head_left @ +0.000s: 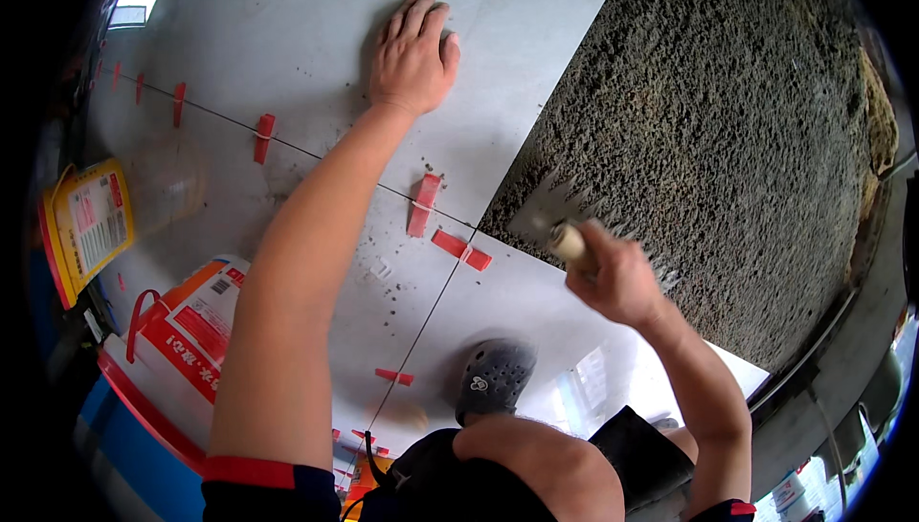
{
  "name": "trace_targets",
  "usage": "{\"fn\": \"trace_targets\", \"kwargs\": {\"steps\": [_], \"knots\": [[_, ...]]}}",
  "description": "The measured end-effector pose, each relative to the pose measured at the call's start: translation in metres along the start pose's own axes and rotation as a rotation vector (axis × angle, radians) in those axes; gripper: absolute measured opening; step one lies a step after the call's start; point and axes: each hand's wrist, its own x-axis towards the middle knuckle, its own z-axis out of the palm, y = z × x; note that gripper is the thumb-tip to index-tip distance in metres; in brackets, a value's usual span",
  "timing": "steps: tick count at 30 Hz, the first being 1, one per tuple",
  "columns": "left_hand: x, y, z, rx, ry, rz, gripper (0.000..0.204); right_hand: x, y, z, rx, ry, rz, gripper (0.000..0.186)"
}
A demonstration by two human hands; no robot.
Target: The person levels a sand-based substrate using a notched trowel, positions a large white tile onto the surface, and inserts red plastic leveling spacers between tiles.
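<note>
My left hand lies flat, fingers stretched out, on a large pale glossy floor tile. In my right hand is the light-coloured handle of a notched trowel, my fingers wrapped round it. The trowel's toothed metal blade is at the near-left corner of a rough grey mortar bed, beside the tile edges. Part of the blade is hidden by my hand. Just left of that corner, a red levelling wedge and a second red wedge sit in white clips on the tile joints.
More red wedges follow the joint to the left. A white and orange bucket and a yellow bucket stand at left. My grey clog rests on the near tile. Mortar crumbs dot the tiles; a wall curves along the right.
</note>
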Motion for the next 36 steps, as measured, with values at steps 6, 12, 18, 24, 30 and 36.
{"fn": "trace_targets", "kwargs": {"steps": [6,12,18,24,30,36], "knots": [[-0.002,0.000,0.001,-0.010,0.012,0.003,0.040,0.003,0.007,0.040,-0.083,0.034,-0.066,0.038],[-0.002,0.000,0.002,-0.006,0.012,-0.013,0.038,0.017,0.003,0.044,-0.078,0.010,-0.047,0.038],[0.000,-0.004,0.007,-0.006,0.057,0.011,0.038,0.023,-0.001,0.049,-0.094,0.018,-0.064,0.037],[-0.001,-0.002,0.006,-0.012,0.050,-0.002,0.039,0.019,0.006,0.049,-0.106,0.001,-0.056,0.037],[0.001,-0.004,0.004,0.058,0.063,0.038,0.039,-0.018,0.040,0.043,-0.182,0.006,-0.028,0.036],[0.005,-0.002,0.007,0.129,0.043,0.127,0.041,-0.083,0.101,0.029,-0.219,0.089,-0.014,0.040]]}}
